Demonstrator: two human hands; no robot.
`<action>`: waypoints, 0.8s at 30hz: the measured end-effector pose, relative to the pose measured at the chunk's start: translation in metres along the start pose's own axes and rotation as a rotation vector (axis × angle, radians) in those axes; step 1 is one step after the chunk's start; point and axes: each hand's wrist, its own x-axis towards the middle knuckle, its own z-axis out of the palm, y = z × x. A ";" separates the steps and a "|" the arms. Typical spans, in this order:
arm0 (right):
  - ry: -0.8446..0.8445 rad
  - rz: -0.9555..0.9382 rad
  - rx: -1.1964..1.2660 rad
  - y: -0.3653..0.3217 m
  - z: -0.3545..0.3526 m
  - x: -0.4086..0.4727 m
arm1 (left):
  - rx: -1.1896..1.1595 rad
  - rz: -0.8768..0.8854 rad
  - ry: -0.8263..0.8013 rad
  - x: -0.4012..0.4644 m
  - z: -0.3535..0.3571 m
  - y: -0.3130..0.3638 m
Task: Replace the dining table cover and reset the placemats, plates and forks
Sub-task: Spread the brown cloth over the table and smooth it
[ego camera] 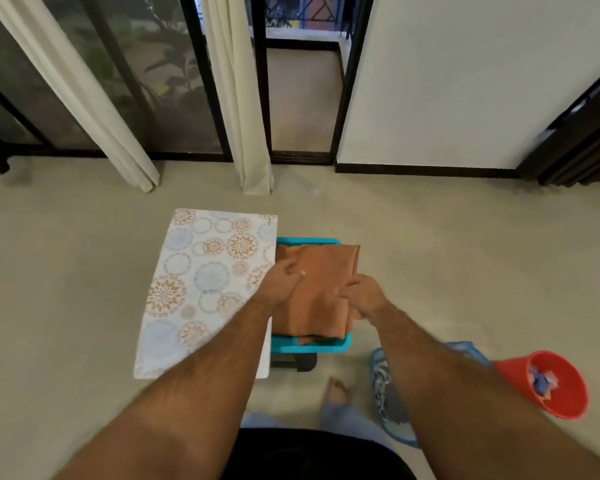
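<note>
Two bare forearms reached out from under the camera, above a bare foot (338, 389) on the beige floor (66, 271). From left to right lay a flat patterned cloth (201, 289) with orange and blue circles, then a folded orange cloth (321, 292) on a turquoise basket (309, 348), with the left hand (283, 280) and the right hand (362, 296) each pinching its fabric with curled fingers. Farther right sat a blue-rimmed basket (385, 403) and a red bucket (565, 386) holding small items too blurred to make out.
</note>
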 end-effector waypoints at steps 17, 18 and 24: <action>-0.096 0.198 0.133 0.036 -0.023 0.123 | -0.105 -0.199 0.012 0.063 0.103 -0.009; -0.086 0.205 0.157 0.037 -0.018 0.130 | -0.106 -0.197 0.023 0.066 0.105 -0.014; -0.035 0.219 0.256 0.047 0.014 0.162 | -0.106 -0.214 0.051 0.071 0.101 -0.045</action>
